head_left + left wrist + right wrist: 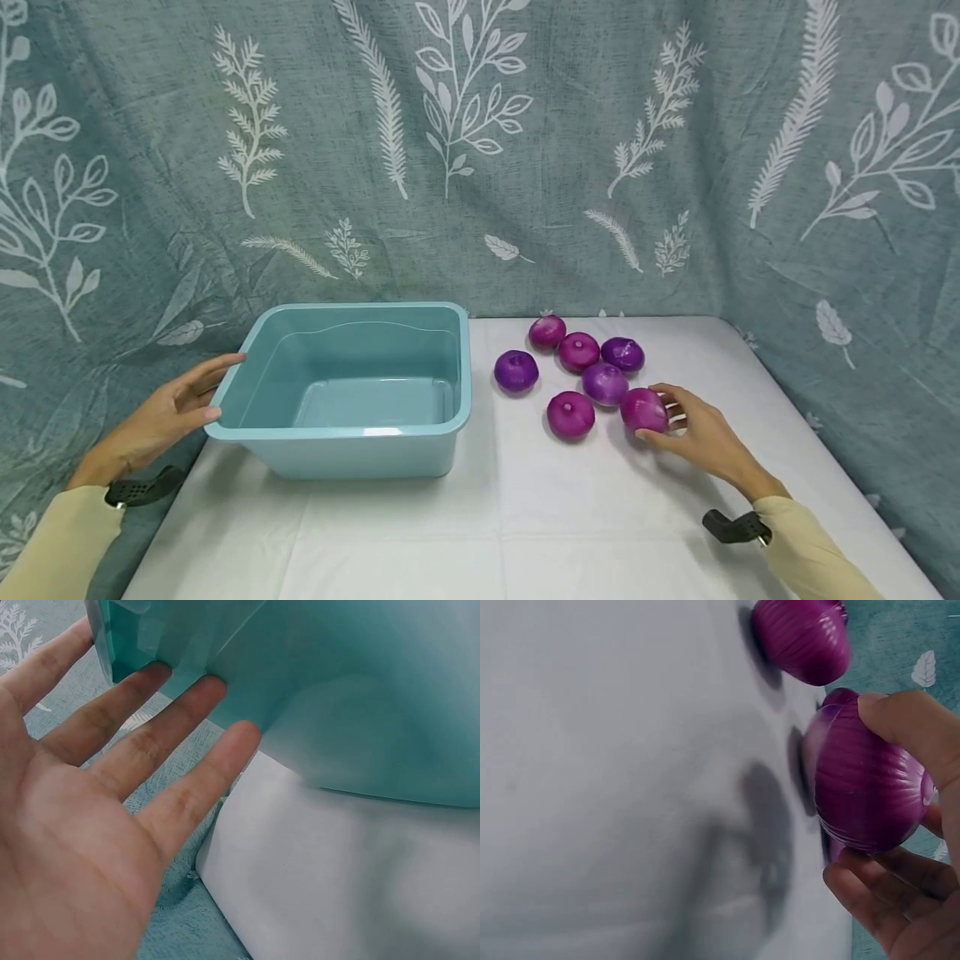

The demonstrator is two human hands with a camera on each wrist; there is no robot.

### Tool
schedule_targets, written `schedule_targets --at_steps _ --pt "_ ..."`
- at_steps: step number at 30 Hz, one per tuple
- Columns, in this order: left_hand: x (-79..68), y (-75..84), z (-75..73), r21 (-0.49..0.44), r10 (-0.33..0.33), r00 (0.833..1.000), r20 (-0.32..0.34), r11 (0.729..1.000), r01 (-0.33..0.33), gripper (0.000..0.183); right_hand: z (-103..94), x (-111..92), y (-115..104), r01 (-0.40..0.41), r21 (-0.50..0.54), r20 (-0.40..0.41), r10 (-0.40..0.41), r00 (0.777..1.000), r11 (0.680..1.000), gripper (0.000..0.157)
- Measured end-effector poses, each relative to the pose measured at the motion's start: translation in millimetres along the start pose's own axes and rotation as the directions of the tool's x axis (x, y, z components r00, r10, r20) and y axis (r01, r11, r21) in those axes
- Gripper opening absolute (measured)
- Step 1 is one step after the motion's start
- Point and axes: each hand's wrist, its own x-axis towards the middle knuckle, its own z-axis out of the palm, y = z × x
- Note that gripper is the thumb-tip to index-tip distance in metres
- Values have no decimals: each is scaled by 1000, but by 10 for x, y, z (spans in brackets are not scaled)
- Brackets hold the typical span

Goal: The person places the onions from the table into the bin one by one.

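Note:
My right hand (701,437) grips a red onion (643,411) between thumb and fingers at the front right of a loose group. In the right wrist view the gripped onion (870,780) shows ribbed, glossy purple skin, and a shadow falls on the cloth apart from it. At the far left, my left hand (161,417) touches the left side of a pale teal plastic basin (337,457). Its fairly straight fingers (180,795) lie against the basin's outer wall in the left wrist view. The basin has nothing inside.
Several more red onions, such as a front one (571,416) and a darker one (516,371), sit on the white cloth-covered table (480,542) right of the basin. A teal leaf-patterned curtain (555,167) hangs behind and along the sides.

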Motion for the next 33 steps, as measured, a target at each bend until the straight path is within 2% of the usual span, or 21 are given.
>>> schedule_targets --at_steps 6,12,16,22,33 --pt "-4 44 13 25 -33 999 -15 999 34 70 -96 56 -114 46 11 -3 -46 999 999 78" --pt "-7 83 29 42 -39 999 -30 998 40 69 -154 159 -285 62 11 0 -62 998 998 79" --pt "-2 89 34 61 -41 998 -44 997 43 68 -160 233 -404 88 27 -6 -88 996 996 75" --pt "-23 91 30 103 -79 995 -52 991 84 68 -107 305 -561 117 53 6 -118 993 992 78" --pt "-16 72 40 52 -53 997 -49 997 56 68 -89 542 -949 205 116 -11 -205 979 972 76"
